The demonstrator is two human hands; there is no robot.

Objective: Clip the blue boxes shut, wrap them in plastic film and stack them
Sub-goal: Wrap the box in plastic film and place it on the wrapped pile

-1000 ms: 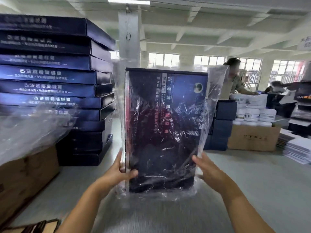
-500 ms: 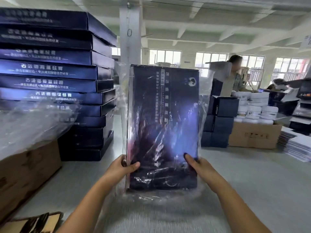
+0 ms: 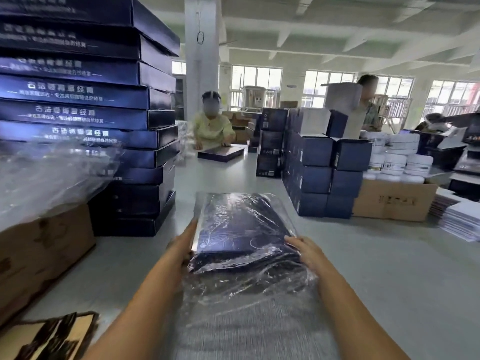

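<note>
Tipped down from upright half a second ago, the blue box now lies nearly flat, low over the worktop straight ahead, inside crumpled plastic film that trails off its near end towards the person; the left grip holds its left edge, fingers laid along the side and thumb at the near corner; the right grip is curled round the near right corner through the film. Just left stands a tall stack of flat boxes, its top out of view; nearer, a cardboard carton carries a heap of loose film. To the right, well apart, small boxes are piled in blocks; beside them white tubs are stacked at the top of a brown carton, in it or on it I cannot tell; paper sheets lie piled at the right edge. A lane of worktop runs ahead between the two piles to a second person bent over another flat box.
</note>
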